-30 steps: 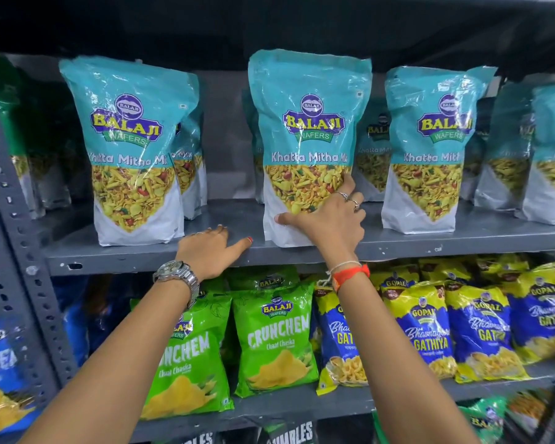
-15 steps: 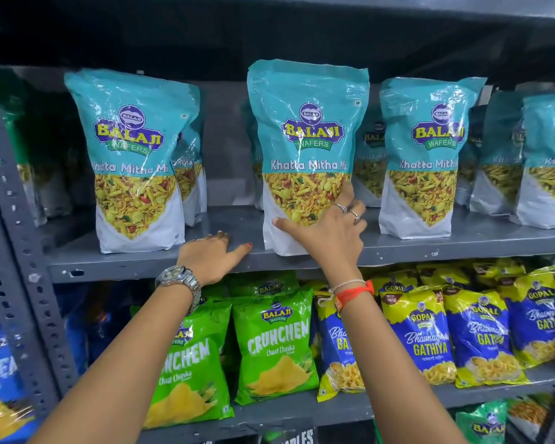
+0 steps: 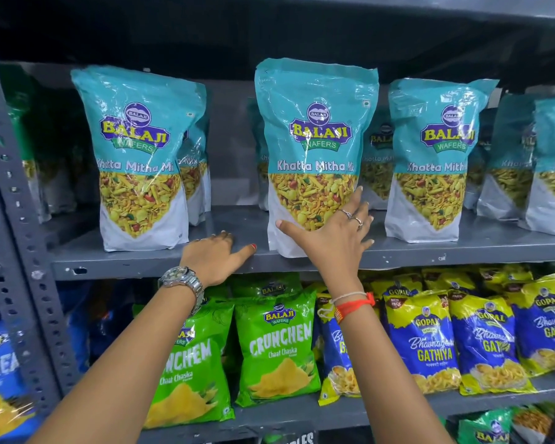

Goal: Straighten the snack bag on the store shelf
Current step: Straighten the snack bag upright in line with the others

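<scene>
The middle teal Balaji Khatta Mitha Mix snack bag stands upright at the front edge of the grey upper shelf, facing me. My right hand lies flat against its lower front. The fingers are spread, the thumb rests on the bag's left side and the index finger on its right edge. To the left of the bag my left hand rests on the shelf edge, fingers bent, thumb pointing toward the bag, holding nothing.
Matching teal bags stand left and right of it, with more behind. Between the left and middle bags is a gap of bare shelf. Green Crunchem bags and blue-yellow Gathiya bags fill the lower shelf. A perforated grey upright stands at left.
My right hand's fingers have uncurled from the bag's right edge and spread apart. The left hand stays on the shelf edge. The bag has not visibly moved.
</scene>
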The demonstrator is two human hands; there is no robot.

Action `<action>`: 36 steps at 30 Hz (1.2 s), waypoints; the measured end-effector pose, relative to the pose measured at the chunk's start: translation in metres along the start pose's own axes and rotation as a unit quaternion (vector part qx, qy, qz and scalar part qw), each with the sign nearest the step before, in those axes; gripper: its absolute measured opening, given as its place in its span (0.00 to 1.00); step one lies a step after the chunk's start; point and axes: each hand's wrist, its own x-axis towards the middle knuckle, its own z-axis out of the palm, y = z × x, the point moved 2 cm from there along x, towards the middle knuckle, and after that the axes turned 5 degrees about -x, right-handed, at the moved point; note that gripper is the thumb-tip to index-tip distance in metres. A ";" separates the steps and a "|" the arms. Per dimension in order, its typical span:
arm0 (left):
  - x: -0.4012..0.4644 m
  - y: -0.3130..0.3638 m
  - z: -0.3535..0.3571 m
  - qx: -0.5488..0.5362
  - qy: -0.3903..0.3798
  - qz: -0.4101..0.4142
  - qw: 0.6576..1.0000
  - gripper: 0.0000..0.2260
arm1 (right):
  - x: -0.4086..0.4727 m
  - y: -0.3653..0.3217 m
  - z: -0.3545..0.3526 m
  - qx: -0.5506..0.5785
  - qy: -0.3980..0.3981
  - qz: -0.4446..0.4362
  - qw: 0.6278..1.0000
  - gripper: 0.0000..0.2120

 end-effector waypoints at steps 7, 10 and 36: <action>0.000 0.001 0.000 0.007 0.007 0.005 1.000 0.30 | -0.001 0.001 0.013 0.013 0.009 -0.015 1.000 0.64; -0.002 0.001 -0.001 0.009 0.007 0.001 1.000 0.30 | 0.001 0.000 0.015 0.018 0.018 -0.018 1.000 0.64; -0.004 0.002 0.000 -0.005 0.022 -0.001 1.000 0.31 | 0.026 0.002 0.046 0.008 0.020 -0.011 1.000 0.65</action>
